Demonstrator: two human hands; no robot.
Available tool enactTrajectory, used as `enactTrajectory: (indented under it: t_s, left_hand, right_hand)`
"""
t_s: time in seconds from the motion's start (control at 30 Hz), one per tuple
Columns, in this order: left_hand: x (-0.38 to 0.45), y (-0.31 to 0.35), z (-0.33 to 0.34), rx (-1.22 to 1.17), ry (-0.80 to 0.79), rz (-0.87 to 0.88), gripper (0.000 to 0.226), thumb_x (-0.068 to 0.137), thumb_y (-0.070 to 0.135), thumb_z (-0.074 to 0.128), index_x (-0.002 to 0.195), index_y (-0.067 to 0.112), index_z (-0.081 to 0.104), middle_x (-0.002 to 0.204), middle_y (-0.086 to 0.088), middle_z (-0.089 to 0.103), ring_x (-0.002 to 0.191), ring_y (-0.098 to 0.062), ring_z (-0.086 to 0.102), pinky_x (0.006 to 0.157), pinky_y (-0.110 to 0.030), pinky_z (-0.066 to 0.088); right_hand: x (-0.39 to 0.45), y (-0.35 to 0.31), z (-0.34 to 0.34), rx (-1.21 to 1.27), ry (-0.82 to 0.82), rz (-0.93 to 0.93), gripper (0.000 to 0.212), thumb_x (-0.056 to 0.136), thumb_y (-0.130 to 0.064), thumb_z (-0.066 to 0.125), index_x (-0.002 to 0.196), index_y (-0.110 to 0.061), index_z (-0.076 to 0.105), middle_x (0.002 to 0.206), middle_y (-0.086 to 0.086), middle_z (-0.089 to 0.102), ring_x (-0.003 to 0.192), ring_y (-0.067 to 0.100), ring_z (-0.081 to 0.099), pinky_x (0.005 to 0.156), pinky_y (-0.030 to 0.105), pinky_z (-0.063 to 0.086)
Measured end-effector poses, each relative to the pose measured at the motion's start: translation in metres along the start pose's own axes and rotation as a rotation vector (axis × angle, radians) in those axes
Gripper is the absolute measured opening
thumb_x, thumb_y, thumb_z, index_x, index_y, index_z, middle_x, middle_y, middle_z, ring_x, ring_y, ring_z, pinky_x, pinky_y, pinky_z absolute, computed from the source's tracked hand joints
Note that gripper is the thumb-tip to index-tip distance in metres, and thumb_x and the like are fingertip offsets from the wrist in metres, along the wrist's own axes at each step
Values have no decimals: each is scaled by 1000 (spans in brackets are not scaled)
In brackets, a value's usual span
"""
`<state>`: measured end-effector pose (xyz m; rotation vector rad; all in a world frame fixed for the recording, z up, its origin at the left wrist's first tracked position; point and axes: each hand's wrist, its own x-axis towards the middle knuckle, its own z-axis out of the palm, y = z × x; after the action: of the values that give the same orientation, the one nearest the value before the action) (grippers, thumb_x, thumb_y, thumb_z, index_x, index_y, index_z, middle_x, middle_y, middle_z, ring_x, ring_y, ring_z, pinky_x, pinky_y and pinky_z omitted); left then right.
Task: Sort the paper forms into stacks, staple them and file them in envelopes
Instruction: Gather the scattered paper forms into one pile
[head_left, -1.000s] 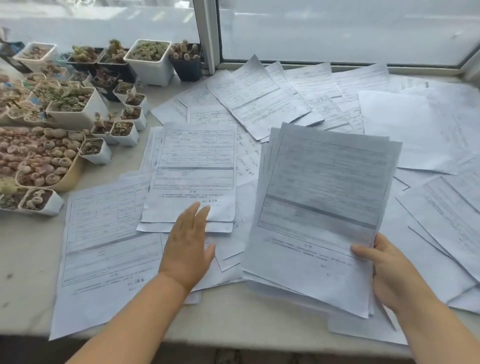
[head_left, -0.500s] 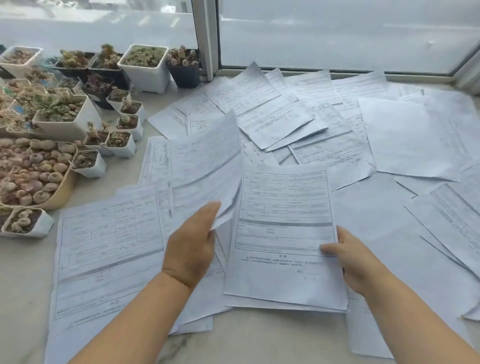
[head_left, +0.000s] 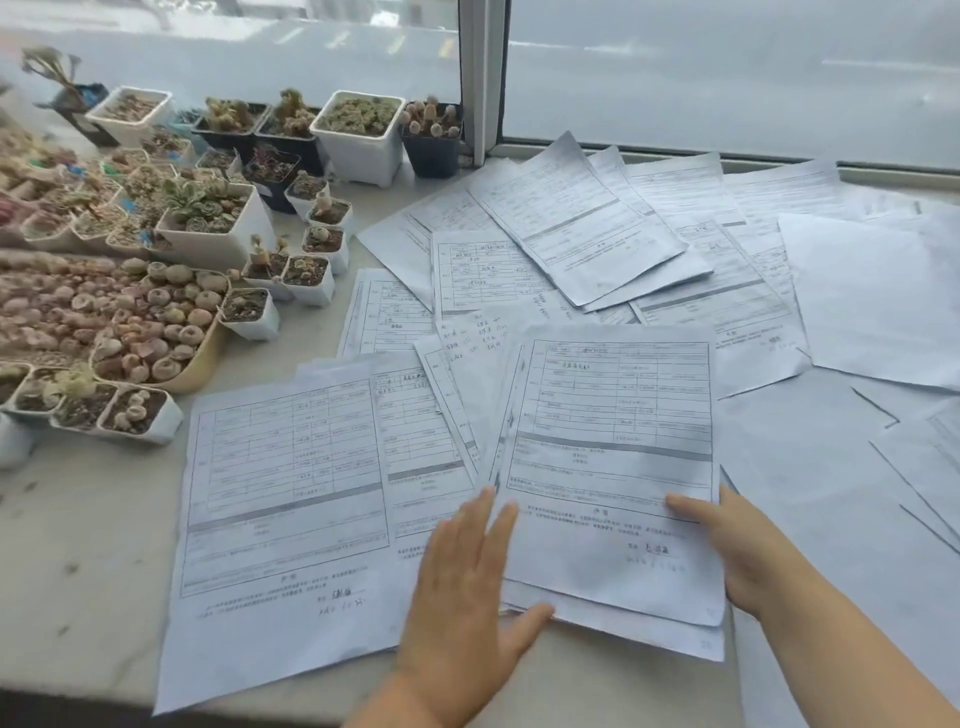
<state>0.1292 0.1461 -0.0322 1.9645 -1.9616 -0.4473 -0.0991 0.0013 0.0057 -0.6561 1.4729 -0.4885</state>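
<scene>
- The sheet the left hand (head_left: 467, 587) was lifting half a second ago is no longer raised; that hand now lies flat, fingers straight and spread, on the papers at the left edge of the near stack of forms (head_left: 613, 467).
- The right hand (head_left: 737, 551) has stayed at the stack's right edge, thumb on top of the top form, gripping it; its other fingers are hidden beneath.
- The stack lies between both hands on the marble sill (head_left: 78, 545).
- More loose forms (head_left: 571, 228) spread far and right; a large form (head_left: 285, 499) lies left.
- Succulent pots (head_left: 358, 135) crowd the far left.
</scene>
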Motion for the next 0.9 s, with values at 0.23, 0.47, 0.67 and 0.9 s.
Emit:
enactTrajectory:
  t_s: [0.23, 0.47, 0.67, 0.9]
  left_hand:
    - [-80, -65, -25, 81, -133, -695, 138, 34, 103, -8, 151, 29, -13, 148, 8, -36, 146, -18, -20, 119, -41, -7]
    - [-81, -78, -32, 206, -166, -580, 82, 78, 74, 43, 123, 10, 63, 130, -14, 60, 111, -32, 63, 81, -43, 55]
    - [-82, -98, -59, 8, 98, -581, 56, 69, -2, 77, 120, 18, 67, 121, -1, 67, 104, -24, 67, 78, -33, 54]
    - [-62, -10, -19, -79, 152, -83, 68, 62, 12, 43, 129, 21, 52, 127, -4, 64, 106, -15, 52, 65, -23, 54]
  right_hand:
    - [-13, 15, 13, -204, -32, -88, 27, 93, 1, 55, 113, -14, 64, 98, 10, 75, 88, 30, 71, 76, 42, 56]
    - [-22, 26, 39, -268, -66, -120, 28, 94, -1, 55, 114, -19, 63, 109, 10, 71, 98, 35, 68, 93, 56, 51]
    - [-27, 27, 50, -258, -131, -114, 30, 95, 2, 52, 111, -20, 62, 102, 5, 73, 95, 30, 68, 80, 44, 54]
    - [-28, 37, 61, -6, -173, 51, 31, 99, -37, 50, 121, -19, 63, 107, 5, 74, 101, 24, 69, 83, 42, 53]
